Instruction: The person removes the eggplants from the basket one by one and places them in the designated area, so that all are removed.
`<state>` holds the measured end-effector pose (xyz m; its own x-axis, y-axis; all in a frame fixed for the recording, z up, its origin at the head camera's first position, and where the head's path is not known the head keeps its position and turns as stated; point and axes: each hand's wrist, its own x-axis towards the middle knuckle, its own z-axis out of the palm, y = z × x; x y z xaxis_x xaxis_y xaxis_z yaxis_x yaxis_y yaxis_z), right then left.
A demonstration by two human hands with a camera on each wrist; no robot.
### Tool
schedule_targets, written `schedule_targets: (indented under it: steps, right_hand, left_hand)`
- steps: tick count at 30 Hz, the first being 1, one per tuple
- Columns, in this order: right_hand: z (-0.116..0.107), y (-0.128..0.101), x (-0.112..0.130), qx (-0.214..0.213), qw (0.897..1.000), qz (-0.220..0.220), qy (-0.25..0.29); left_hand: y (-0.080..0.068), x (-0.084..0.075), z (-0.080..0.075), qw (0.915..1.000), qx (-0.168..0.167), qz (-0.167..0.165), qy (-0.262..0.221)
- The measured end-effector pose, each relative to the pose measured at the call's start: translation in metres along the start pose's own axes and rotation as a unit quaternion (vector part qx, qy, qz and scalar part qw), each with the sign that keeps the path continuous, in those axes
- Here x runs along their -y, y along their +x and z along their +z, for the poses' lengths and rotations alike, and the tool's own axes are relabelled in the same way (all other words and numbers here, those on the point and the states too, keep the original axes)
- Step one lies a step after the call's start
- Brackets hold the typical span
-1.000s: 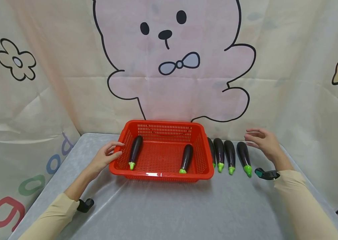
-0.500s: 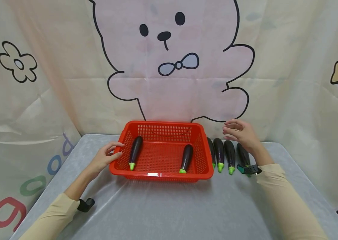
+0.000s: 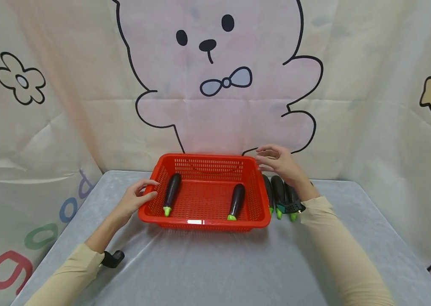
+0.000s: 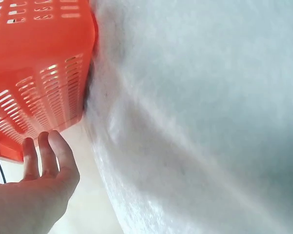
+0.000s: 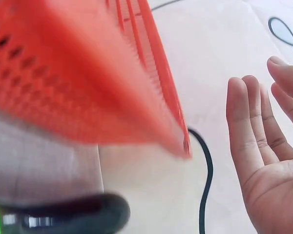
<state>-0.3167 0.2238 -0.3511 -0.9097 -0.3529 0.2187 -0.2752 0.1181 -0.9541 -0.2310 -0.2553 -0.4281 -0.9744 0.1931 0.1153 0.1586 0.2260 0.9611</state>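
Red basket sits mid-tabletop, two eggplants lying inside: one by the left wall, one toward the right wall, green stems pointing at the person. More eggplants lie in a row on the tabletop just right of the basket; the sleeve and wrist strap cover part of the row, so the exact count cannot be told.

Left hand rests at the basket's left rim, fingers relaxed and spread, touching or just beside the wall; the left wrist view shows straight fingers next to the orange mesh, grip wide, holding nothing. Right hand hovers at the basket's far right corner, above the row of loose eggplants, palm open, fingers loosely extended; grip wide and empty. The right wrist view is blurred on the basket edge, with a dark eggplant body low in frame.

Step in hand, as a judgement: the right hand is between pickups, reaching over the row beside the basket, nothing grasped yet; the left hand steadies the basket. About a third of the visible eggplants are in.

Next move calls for lowering the right hand onto the eggplant nearest the basket wall, closing fingers round its dark middle and lifting it clear of the rim. Tight gap: neighbours touch or nearly touch, so rolling one aside is a risk.
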Motion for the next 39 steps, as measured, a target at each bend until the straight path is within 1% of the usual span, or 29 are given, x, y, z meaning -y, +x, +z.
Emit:
schedule_targets:
  steps: [6,11,15,19,23,27,33,39]
  right_hand:
    - [0.028,0.016,0.006,0.021,1.0,-0.003,0.022]
    - [0.05,0.028,0.012,0.045,0.999,-0.013,0.012]
    - [0.064,0.037,0.014,0.06,0.998,-0.016,0.015]
    - [0.079,0.046,0.012,0.073,0.997,-0.02,0.035]
    - [0.093,0.053,0.012,0.08,0.995,-0.029,0.058]
    - [0.104,0.055,0.01,0.089,0.994,-0.022,0.064]
    - [0.116,0.058,-0.001,0.096,0.993,-0.005,0.069]
    - [0.133,0.064,-0.008,0.104,0.993,0.008,0.054]
  left_hand:
    - [-0.002,0.002,0.0,1.0,-0.005,0.002,0.001]
    - [-0.001,0.004,-0.001,1.0,-0.002,0.001,0.0]
    - [-0.001,0.002,-0.002,0.9999,-0.001,-0.011,0.006]
    - [-0.003,-0.001,-0.005,0.9997,0.006,-0.023,0.0]
    - [-0.002,0.003,-0.008,0.9997,0.012,-0.018,-0.007]
    - [-0.003,0.006,-0.009,0.9999,0.012,-0.007,-0.009]
    - [-0.005,0.007,-0.009,0.9999,0.009,-0.001,-0.011]
    - [-0.005,0.005,-0.006,1.0,0.005,0.004,-0.002]
